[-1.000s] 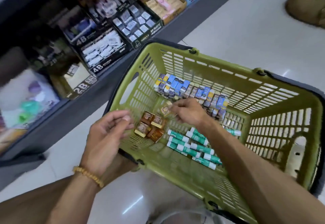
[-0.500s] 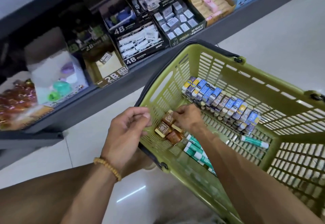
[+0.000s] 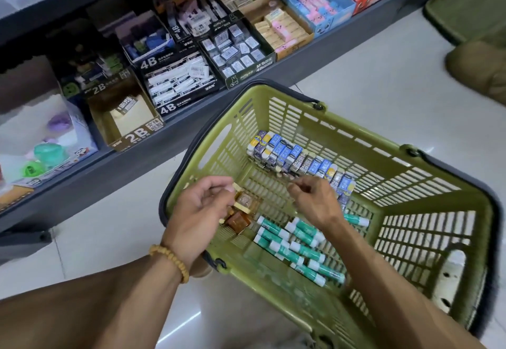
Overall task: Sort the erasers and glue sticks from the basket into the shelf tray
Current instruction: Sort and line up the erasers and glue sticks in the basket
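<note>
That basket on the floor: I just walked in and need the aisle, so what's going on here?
A person is restocking from a green basket set by the shelf. The left hand holds small brown erasers at the basket's near corner; the right hand hovers inside, fingers curled. Blue-wrapped erasers and green glue sticks lie in the basket. The 2B shelf tray is almost empty.

The green basket (image 3: 356,140) is slotted matt plastic, the glue sticks (image 3: 298,242) in it smooth plastic tubes, the brown erasers (image 3: 241,218) wrapped in shiny film (it catches the light), the 2B tray (image 3: 128,127) plain cardboard, the floor (image 3: 369,69) glossy pale tile.
</note>
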Action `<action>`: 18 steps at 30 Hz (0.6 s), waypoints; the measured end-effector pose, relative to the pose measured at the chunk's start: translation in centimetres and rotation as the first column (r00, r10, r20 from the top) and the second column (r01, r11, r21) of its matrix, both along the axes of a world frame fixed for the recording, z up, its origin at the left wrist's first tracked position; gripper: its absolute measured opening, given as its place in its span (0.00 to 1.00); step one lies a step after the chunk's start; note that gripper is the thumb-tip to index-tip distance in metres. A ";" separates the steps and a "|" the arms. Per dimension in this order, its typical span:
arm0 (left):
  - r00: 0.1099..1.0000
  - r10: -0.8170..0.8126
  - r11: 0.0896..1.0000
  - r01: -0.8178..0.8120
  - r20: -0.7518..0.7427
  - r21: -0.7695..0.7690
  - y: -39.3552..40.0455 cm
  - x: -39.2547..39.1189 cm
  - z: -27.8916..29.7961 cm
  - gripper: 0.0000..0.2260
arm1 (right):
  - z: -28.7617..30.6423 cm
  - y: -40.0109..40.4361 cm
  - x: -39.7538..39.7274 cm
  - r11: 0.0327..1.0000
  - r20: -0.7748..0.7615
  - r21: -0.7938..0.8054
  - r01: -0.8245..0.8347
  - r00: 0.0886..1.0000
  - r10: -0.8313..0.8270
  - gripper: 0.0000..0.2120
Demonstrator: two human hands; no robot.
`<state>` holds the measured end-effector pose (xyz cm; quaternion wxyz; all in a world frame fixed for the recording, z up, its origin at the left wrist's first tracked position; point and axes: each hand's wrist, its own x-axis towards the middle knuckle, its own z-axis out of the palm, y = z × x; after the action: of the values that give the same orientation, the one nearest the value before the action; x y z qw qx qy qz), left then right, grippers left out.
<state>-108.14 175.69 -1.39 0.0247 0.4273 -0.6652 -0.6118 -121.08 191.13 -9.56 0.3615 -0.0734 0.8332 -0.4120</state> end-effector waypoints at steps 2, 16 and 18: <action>0.998 -0.056 0.998 0.056 -0.009 0.027 1.4 -1.2 -0.5 0.06 | 0.5 2.5 -0.7 0.999 -0.030 0.029 0.039 0.999 -0.038 0.10; 0.513 -0.804 0.546 0.837 0.299 0.033 5.8 -9.5 -10.4 0.06 | -1.6 12.8 -1.3 0.934 0.044 0.317 0.167 0.981 -0.191 0.18; 0.395 -0.856 0.444 0.892 0.333 0.082 6.2 -10.1 -12.1 0.12 | -2.9 12.5 -1.0 0.931 0.071 0.341 0.127 0.985 -0.160 0.22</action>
<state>-118.23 181.88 -13.54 -0.3867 0.1069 -0.8162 -0.4157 -122.05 203.65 -12.49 0.3778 0.0704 0.8756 -0.2926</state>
